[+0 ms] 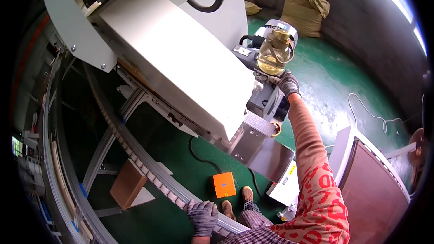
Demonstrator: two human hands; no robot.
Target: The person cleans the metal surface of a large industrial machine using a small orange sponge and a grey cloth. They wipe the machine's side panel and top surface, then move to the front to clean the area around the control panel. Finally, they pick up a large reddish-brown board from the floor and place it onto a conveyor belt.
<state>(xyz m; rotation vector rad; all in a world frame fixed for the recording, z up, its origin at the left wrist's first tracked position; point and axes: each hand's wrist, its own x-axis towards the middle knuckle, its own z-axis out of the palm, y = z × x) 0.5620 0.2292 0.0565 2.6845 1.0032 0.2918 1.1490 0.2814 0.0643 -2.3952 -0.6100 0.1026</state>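
Note:
My left hand point(202, 218), in a grey striped glove, has its fingers curled over the edge of the curved conveyor rail point(156, 181) at the bottom. My right arm stretches far forward. My right hand point(288, 84), gloved alike, is closed just below a clear jug point(274, 53) with pale yellow liquid in it. What its fingers grip there is hidden. The jug stands upright on a dark machine part, its handle toward the right. Left of my right hand is the rounded end of a large white machine cover point(176, 58).
A metal plate point(262, 149) juts out below the cover. On the green floor are an orange box point(224, 185), cables and a white box point(285, 184). A brown carton point(128, 184) lies beyond the rail. A brown-topped cabinet point(375, 190) stands right; a tan sack point(304, 11) leans at the back wall.

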